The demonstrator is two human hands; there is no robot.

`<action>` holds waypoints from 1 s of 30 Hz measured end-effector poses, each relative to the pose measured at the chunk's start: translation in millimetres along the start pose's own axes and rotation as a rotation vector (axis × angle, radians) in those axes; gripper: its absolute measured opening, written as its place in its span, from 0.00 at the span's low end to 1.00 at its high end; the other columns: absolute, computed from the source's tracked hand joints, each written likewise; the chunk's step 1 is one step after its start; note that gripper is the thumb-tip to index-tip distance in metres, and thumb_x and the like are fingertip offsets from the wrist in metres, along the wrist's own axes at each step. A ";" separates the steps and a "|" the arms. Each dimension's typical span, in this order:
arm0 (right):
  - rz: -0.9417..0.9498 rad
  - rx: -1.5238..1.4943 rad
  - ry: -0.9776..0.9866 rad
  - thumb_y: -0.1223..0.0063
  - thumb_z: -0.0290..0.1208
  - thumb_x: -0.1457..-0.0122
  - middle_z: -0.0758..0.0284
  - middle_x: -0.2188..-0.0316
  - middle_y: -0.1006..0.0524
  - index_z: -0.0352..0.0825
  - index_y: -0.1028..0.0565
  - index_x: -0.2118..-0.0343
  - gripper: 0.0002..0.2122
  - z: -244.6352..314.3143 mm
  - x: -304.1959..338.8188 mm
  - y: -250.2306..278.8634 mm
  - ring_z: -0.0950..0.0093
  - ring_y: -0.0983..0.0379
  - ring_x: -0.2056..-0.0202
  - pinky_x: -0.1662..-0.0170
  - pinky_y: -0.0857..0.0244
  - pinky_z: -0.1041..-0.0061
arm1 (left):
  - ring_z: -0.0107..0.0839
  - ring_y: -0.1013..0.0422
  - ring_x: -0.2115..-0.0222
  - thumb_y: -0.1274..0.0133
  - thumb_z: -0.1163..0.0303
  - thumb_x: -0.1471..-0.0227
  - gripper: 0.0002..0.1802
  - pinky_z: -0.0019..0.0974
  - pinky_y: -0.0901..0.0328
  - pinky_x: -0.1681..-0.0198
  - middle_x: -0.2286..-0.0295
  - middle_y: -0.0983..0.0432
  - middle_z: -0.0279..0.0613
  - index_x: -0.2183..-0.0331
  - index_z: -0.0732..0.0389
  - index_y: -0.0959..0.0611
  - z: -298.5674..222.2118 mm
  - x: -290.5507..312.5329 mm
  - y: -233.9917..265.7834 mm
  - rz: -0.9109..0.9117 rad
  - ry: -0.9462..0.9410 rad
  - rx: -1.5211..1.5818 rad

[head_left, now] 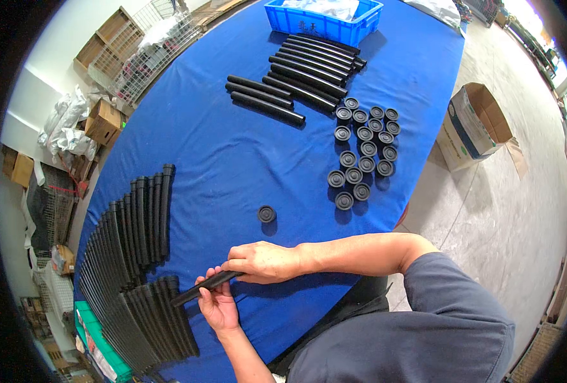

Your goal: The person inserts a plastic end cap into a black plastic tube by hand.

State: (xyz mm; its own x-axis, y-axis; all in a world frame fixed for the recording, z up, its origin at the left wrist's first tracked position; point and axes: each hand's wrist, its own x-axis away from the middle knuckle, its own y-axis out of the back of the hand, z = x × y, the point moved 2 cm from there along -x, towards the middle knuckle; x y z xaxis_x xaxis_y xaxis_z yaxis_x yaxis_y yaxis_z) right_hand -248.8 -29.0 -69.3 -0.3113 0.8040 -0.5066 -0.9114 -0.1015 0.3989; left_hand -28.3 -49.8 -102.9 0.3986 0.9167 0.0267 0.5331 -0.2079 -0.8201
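Observation:
Above the near part of the table, a black tube [194, 290] slants between my two hands. My left hand [220, 307] is closed round its middle from below. Wrapped over the tube's right end is my right hand [264, 261]; its fingers hide that end, so I cannot tell whether a cap is on it. Just beyond my hands, a single round black cap [267, 214] sits on the blue cloth. To the left, a fanned row of capped black tubes [141, 217] lies side by side, with a second group of tubes [159, 313] nearer me.
Several black caps [367, 148] stand in a cluster at the right of the blue-covered table [213, 153]. Beyond them lie loose black tubes [309, 67] and a blue crate [325, 24]. A green box [101, 338] is at the near left, an open carton [472, 127] on the floor.

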 end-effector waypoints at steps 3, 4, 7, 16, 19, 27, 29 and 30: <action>0.037 -0.093 -0.081 0.41 0.29 0.48 0.56 0.65 0.28 0.33 0.29 0.56 0.16 -3.2 -0.5 4.7 0.53 0.27 0.65 0.63 0.31 0.57 | 0.49 0.37 0.43 0.50 0.72 0.40 0.16 0.52 0.38 0.39 0.48 0.30 0.57 0.51 0.67 0.25 -0.8 -0.2 3.0 0.004 0.009 0.054; 0.064 -0.149 -0.122 0.42 0.29 0.47 0.56 0.65 0.28 0.33 0.29 0.56 0.16 -5.9 -1.6 5.0 0.53 0.27 0.65 0.63 0.31 0.56 | 0.49 0.37 0.43 0.50 0.72 0.40 0.16 0.52 0.38 0.39 0.48 0.30 0.57 0.51 0.67 0.25 -0.9 -0.5 4.0 0.004 0.010 0.053; 0.068 -0.031 -0.056 0.41 0.29 0.47 0.56 0.63 0.28 0.33 0.29 0.56 0.16 -2.3 0.1 5.3 0.53 0.27 0.65 0.62 0.31 0.56 | 0.49 0.37 0.42 0.50 0.72 0.40 0.15 0.51 0.38 0.39 0.47 0.30 0.56 0.51 0.67 0.25 -0.8 -1.4 5.6 -0.014 0.000 0.030; 0.319 -0.383 -0.600 0.42 0.30 0.45 0.53 0.67 0.23 0.30 0.24 0.59 0.13 4.5 -11.7 14.3 0.59 0.24 0.64 0.62 0.30 0.66 | 0.49 0.35 0.44 0.48 0.72 0.41 0.15 0.52 0.38 0.39 0.49 0.29 0.56 0.52 0.65 0.25 -2.0 3.7 -0.8 -0.047 -0.030 -0.061; 0.034 -0.043 -0.048 0.41 0.30 0.46 0.53 0.67 0.24 0.29 0.27 0.55 0.17 -3.2 3.7 -4.6 0.58 0.25 0.63 0.60 0.31 0.64 | 0.50 0.33 0.45 0.47 0.72 0.42 0.15 0.53 0.36 0.41 0.51 0.28 0.57 0.53 0.63 0.26 2.6 0.8 0.4 -0.084 0.011 -0.045; 0.039 0.036 0.045 0.41 0.31 0.47 0.53 0.66 0.25 0.31 0.29 0.54 0.18 -6.3 -1.1 -1.5 0.53 0.25 0.65 0.62 0.31 0.57 | 0.47 0.34 0.45 0.48 0.73 0.41 0.16 0.51 0.38 0.39 0.49 0.28 0.55 0.51 0.65 0.24 0.1 1.6 -2.7 -0.065 -0.015 -0.045; 0.063 0.018 0.018 0.42 0.31 0.46 0.53 0.65 0.25 0.32 0.29 0.52 0.19 -0.1 -4.8 -4.7 0.54 0.25 0.65 0.62 0.30 0.57 | 0.51 0.32 0.46 0.46 0.72 0.42 0.16 0.52 0.36 0.41 0.51 0.27 0.58 0.53 0.64 0.25 -5.2 4.4 -0.5 -0.104 -0.022 -0.007; 0.078 0.014 -0.020 0.42 0.31 0.46 0.54 0.64 0.25 0.33 0.30 0.50 0.20 3.9 -5.8 -5.3 0.54 0.25 0.65 0.62 0.30 0.57 | 0.47 0.32 0.47 0.46 0.71 0.42 0.17 0.50 0.38 0.39 0.52 0.26 0.55 0.52 0.64 0.23 -6.9 3.3 -1.2 -0.062 -0.024 -0.076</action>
State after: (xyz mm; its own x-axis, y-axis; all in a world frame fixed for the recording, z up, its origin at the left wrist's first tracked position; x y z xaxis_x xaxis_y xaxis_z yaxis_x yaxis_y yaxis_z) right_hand -241.1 -30.8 -65.4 -0.3757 0.8056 -0.4582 -0.8805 -0.1561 0.4476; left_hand -22.4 -48.9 -97.9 0.3457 0.9363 0.0622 0.6117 -0.1746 -0.7716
